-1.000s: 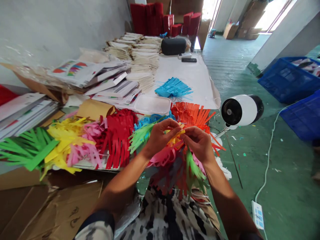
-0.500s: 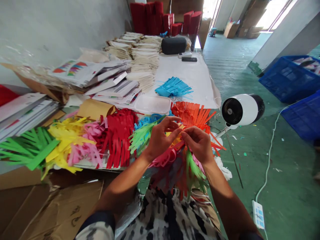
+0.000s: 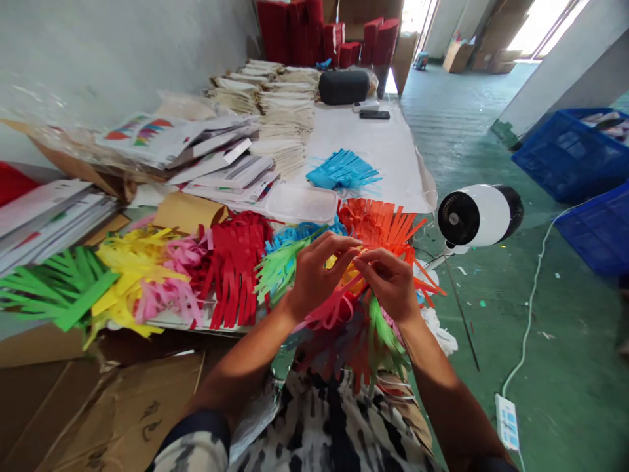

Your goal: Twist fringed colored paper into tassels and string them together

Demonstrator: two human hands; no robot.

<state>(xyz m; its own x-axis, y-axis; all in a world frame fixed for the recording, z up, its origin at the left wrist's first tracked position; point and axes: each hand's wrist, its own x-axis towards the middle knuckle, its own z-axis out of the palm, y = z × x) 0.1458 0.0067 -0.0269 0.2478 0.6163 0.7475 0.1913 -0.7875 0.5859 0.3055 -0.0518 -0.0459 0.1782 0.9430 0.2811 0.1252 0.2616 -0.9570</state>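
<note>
At the table's near edge, my left hand (image 3: 320,272) and my right hand (image 3: 389,280) meet fingertip to fingertip. Both are closed in a pinch on a paper tassel (image 3: 350,280), a bit of yellow and orange showing between them; the exact spot they grip is mostly hidden by fingers. Pink strips (image 3: 331,309) and a light green tassel (image 3: 382,331) hang below, over my lap. Just beyond lies an orange fringed paper bunch (image 3: 378,221). A pale green fringe (image 3: 278,265) and some blue strips (image 3: 299,233) are left of my left hand.
Red (image 3: 238,269), yellow (image 3: 130,275) and green fringed paper (image 3: 54,285) lie along the left edge. Behind are a plastic tray (image 3: 302,203), a blue fringe (image 3: 344,169) and stacked packets (image 3: 221,174). A fan (image 3: 479,218) stands right; a cardboard box (image 3: 113,419) is lower left.
My left fingers have straightened slightly and reach a little further over the right fingertips. The pinch stays at the same place. The whole view has shifted very slightly.
</note>
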